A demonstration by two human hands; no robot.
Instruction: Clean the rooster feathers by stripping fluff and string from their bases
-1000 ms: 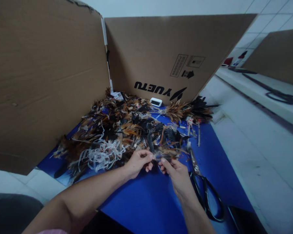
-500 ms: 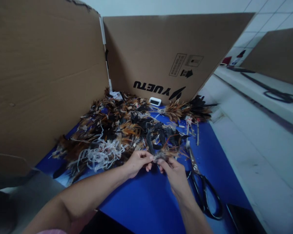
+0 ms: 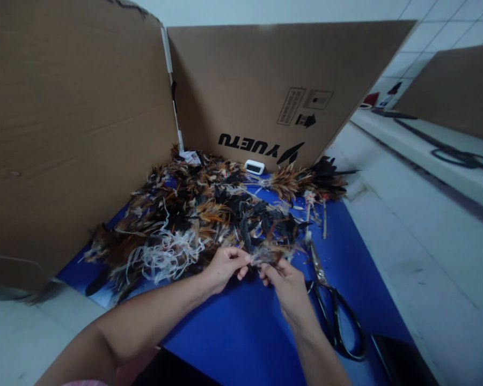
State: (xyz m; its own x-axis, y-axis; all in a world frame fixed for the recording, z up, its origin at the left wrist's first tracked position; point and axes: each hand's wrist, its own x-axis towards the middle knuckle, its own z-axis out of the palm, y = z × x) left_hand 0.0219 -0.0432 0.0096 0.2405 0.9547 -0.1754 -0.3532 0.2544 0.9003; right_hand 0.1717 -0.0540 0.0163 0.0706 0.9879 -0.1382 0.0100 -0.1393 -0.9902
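Between my two hands is a small brown feather bunch (image 3: 268, 254) with a fluffy pale base. My left hand (image 3: 229, 268) pinches the base end between thumb and fingers. Right beside it, my right hand (image 3: 284, 279) is closed on the same bunch from the other side. Beyond the hands spreads a large heap of brown and black feathers (image 3: 211, 212). Left of my left hand lies a tangle of translucent white ribbon (image 3: 167, 257). Black-handled scissors (image 3: 336, 311) lie to the right of my right hand, blades pointing away.
All this lies on a blue tabletop (image 3: 233, 332). Cardboard panels stand at the left (image 3: 76, 134) and the back (image 3: 265, 69). A small white digital timer (image 3: 254, 167) sits near the back panel, beside a feather bundle (image 3: 306, 179). A dark flat object (image 3: 400, 359) lies front right.
Both hands stay almost in place on the feather bunch; the right thumb and fingers shift slightly. The dark shape at lower left has gone, showing pale floor. The view shifts slightly.
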